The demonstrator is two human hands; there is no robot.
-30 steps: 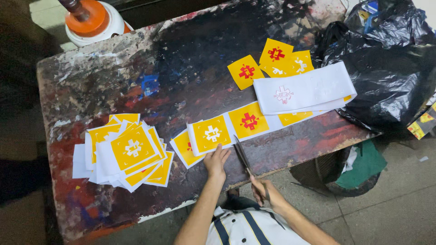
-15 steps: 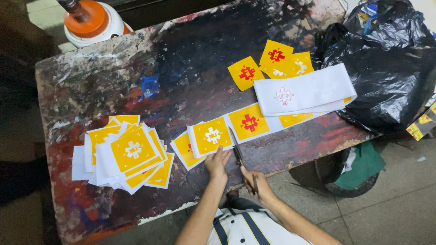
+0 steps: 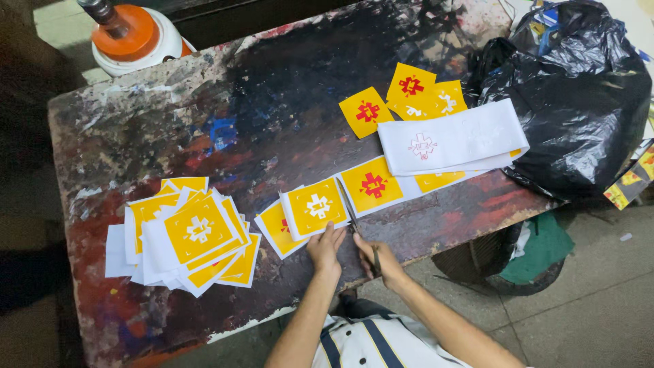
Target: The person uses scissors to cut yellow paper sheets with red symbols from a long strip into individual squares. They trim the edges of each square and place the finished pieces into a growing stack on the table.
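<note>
My left hand rests fingertips-down on the near edge of a yellow square sticker sheet with a white symbol, holding it to the paint-stained table. My right hand grips the handles of dark scissors, whose blades run up between that sheet and the neighbouring yellow sheet with a red symbol. A long white strip with a faint symbol lies beyond, over more yellow sheets.
A fanned pile of several cut yellow squares sits at the table's left. Loose yellow squares lie near the far right. A black plastic bag bulges at the right edge. An orange-and-white container stands behind the table.
My right hand has moved forward and left along the table edge, bringing the scissors' blades up between the two yellow sheets. My left hand stays on the sheet.
</note>
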